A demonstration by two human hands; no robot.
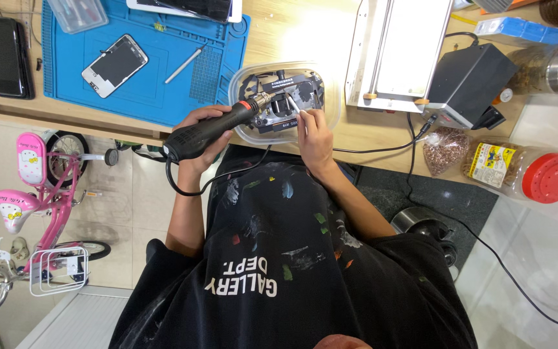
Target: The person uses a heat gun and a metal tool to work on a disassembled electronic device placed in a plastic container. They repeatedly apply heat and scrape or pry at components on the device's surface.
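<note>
Black shirt cloth [292, 271], spattered with paint flecks and pale lettering, fills the lower middle of the view and sits closest to the lens. Beyond it runs a long wooden table [292, 32], the biggest thing in the room. On its far left lies a blue work mat [156, 71], and on that mat rests a phone [115, 65], face up and tilted, with a thin metal stylus [185, 64] just beside it. A dark tablet [4, 56] lies off the mat's left edge. Right of centre stands a flat silver machine [398, 52], and next to it a black box [469, 81] with a cable running off it. A jar with a red lid [524, 171] lies on its side near the table's right edge, beside a small bag of seeds [445, 150]. Down on the tiled floor to the left stands a pink child's bike [33, 200].

At the near edge of the table sits a clear plastic tub [330, 103] holding a dark metal clamp [285, 100]. The left hand [200, 139] is wrapped tight around the handle of a black heat gun [211, 131], whose nozzle points into the tub at the clamp. The right hand [314, 136] reaches over the tub's rim, fingers pinched together on something small at the clamp; what exactly it grips I cannot make out.
</note>
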